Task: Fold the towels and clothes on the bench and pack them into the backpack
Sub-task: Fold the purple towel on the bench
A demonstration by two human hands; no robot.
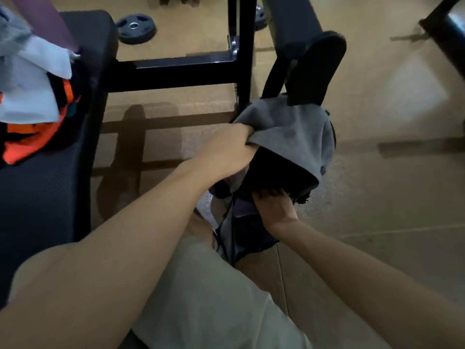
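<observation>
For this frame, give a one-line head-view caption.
Left hand stuffs grey towel into backpack held open by right hand.

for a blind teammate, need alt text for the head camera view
A person's left hand pushes a grey towel into a dark backpack on the floor while the right hand grips the bag's opening. White and orange clothes lie on the black bench at left.

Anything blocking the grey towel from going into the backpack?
Nothing visible. The left hand grips the grey towel right over the backpack mouth, and the right hand holds the opening's edge. The interior is too dark to judge.
</observation>
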